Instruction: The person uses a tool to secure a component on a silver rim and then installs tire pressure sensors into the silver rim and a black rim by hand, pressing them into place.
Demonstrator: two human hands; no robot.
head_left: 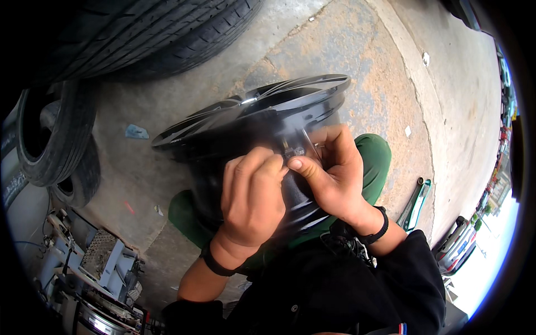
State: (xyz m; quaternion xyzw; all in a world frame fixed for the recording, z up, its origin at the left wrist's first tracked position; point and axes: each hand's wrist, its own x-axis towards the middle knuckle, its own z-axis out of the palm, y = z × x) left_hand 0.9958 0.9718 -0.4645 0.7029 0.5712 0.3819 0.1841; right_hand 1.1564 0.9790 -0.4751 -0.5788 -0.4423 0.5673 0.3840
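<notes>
A glossy black alloy wheel rim point(223, 125) without a tyre leans tilted between my knees, its spoked face turned away from me. On its barrel, between my hands, sits a small grey and dark valve fitting point(295, 151). My left hand point(251, 192) is closed, its fingers curled and their tips against one side of this fitting. From the other side my right hand point(336, 173) closes on it, the thumb pressed at its near edge and the fingers bent over the rim. The fingers partly hide the fitting, so its exact form is unclear.
Large tyres point(184, 42) lie at the far left, with more used tyres point(58, 134) below them. A grey machine point(103, 265) stands at the lower left. A green-handled wrench-like tool point(416, 206) lies right of my knee. A blue scrap point(136, 132) is on the concrete.
</notes>
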